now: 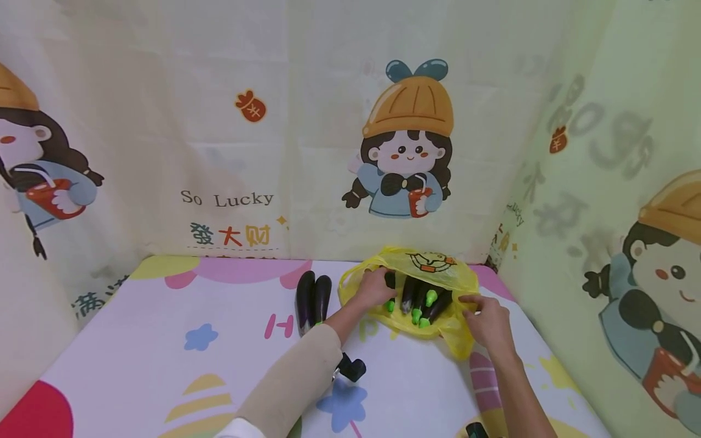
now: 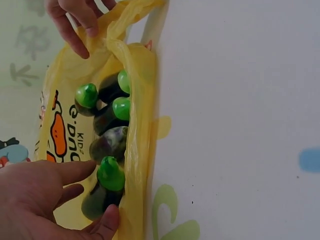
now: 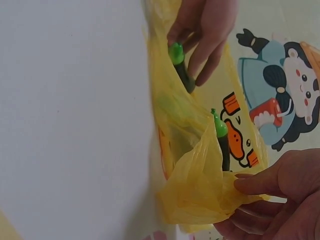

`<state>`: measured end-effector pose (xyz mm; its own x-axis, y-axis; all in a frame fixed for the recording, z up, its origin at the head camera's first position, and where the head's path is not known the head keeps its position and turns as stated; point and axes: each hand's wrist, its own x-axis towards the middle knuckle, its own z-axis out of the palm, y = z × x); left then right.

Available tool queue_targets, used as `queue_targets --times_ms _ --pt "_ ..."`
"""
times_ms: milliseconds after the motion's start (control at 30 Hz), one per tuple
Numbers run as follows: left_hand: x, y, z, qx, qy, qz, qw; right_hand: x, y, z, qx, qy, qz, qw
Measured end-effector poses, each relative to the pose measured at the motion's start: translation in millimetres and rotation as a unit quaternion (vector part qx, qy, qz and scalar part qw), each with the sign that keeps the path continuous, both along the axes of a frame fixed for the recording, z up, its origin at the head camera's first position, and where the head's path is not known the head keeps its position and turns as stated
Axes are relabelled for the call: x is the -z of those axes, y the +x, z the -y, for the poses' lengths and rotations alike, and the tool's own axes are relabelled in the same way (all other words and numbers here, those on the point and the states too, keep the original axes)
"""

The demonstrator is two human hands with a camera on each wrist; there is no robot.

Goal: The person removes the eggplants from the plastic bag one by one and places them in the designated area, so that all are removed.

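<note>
**One side reaches, the other steadies**

At your left, two long, glossy, dark-purple eggplants (image 1: 305, 298) lie side by side on the white, pastel-printed table (image 1: 137, 340), apart from the bag, their near ends partly hidden by your forearm.

Next comes your left hand (image 1: 375, 287), inside the mouth of the thin yellow plastic bag (image 1: 457, 328). Its grip pinches a dark eggplant with a bright green cap (image 2: 102, 197), thumb on one side, fingers on the other; how firmly, you cannot tell from here.

Further right, several more green-capped eggplants (image 1: 421, 298) lie close together in the bag, most caps facing you.

At the far right, your right hand (image 1: 491, 319) pinches the bag's edge between thumb and fingers.

The step in hand looks like handling one eggplant at the mouth; whether it is going in or out, these views don't settle. The next move probably calls for your right hand to hold the plastic clear while your left moves or releases its eggplant.
</note>
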<state>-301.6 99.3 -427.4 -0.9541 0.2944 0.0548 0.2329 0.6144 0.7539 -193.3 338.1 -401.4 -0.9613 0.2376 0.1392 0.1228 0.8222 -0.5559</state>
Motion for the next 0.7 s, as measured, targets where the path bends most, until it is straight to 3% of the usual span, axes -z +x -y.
queue_targets --times_ms 467,700 --pt "4.2 -9.2 -7.7 -0.009 -0.049 -0.024 0.9985 0.0 -2.5 0.3 -0.005 0.002 0.004 1.0" --pt "4.1 -7.5 -8.6 -0.011 -0.059 -0.008 0.9982 1.8 -2.0 -0.3 0.0 0.006 0.006 1.0"
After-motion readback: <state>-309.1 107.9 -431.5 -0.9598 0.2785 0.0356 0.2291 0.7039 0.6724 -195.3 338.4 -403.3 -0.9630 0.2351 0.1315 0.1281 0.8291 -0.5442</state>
